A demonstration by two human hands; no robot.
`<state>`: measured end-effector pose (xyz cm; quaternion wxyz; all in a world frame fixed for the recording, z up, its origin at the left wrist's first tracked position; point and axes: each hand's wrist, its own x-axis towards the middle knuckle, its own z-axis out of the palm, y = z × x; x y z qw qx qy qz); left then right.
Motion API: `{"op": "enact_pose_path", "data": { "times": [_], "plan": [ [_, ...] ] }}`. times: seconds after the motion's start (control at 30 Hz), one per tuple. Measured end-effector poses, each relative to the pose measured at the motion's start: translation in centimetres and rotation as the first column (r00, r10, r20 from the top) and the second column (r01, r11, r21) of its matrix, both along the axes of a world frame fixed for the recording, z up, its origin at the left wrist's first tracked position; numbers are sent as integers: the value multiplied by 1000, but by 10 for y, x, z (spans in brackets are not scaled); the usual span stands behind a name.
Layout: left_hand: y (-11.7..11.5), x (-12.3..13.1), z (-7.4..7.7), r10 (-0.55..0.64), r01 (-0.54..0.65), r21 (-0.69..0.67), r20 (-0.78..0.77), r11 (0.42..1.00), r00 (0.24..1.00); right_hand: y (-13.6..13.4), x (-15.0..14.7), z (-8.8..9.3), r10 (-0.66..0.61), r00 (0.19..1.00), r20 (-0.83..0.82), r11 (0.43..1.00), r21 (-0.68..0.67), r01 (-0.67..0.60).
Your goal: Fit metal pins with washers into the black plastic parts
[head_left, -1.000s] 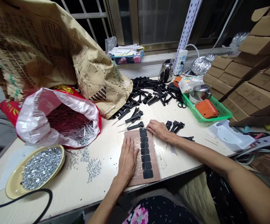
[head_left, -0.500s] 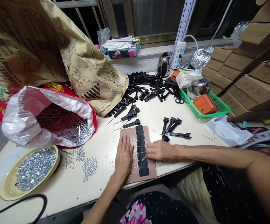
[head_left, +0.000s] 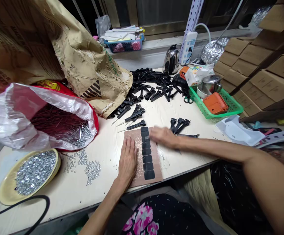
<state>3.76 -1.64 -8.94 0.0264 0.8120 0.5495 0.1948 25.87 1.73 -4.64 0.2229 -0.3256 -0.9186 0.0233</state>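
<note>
A brown board (head_left: pixel 159 164) lies at the table's front edge, with a column of several black rounded-square pads (head_left: pixel 147 159) on it. Pale specks are scattered along the board's left part. My left hand (head_left: pixel 128 160) rests flat on that side, fingers stretched out and holding nothing. Over the upper right of the board, my right hand (head_left: pixel 163 137) is beside the upper pads. Motion smears its fingers, so whether they hold anything is unclear. Just behind it lie several black plastic handles (head_left: pixel 179 125). Another black handle with a thin metal shaft (head_left: pixel 135 125) lies beyond the board.
At left are a yellow bowl of small metal pieces (head_left: pixel 3 192), loose pieces (head_left: pixel 92 171) and an open bag of metal rods (head_left: pixel 16 130). A pile of black handles (head_left: pixel 154 83) lies behind. A green basket (head_left: pixel 204 111) and stacked cartons (head_left: pixel 266 83) stand at right.
My right hand has moved away from me, from beside the middle-lower pads to the upper pads, and is now blurred. My left hand stays flat on the board. The view has shifted slightly.
</note>
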Motion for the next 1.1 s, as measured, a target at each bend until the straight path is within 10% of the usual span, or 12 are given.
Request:
{"op": "enact_pose_path", "data": {
  "times": [0.17, 0.37, 0.53, 0.83, 1.1],
  "plan": [
    [0, 1, 0, 1, -1, -9, 7, 1000, 1000, -4, 1, -5, 176, 977, 120, 983, 20, -180],
    [-1, 1, -1, 6, -5, -20, 68, 1000, 998, 5, 0, -1, -22, 998, 65, 992, -120, 30],
    [-2, 0, -1, 15, -14, -14, 42, 1000, 999, -19, 0, 14, 263, 958, 110, 955, -172, -243],
    [-4, 0, -8, 61, -61, 0, 17, 998, 998, 10, 70, 45, -102, 956, 274, 976, -159, 150],
    [-23, -5, 19, 29, -38, 79, 121, 996, 992, 79, -72, 39, -64, 959, 276, 987, -125, 102]
  ]
}}
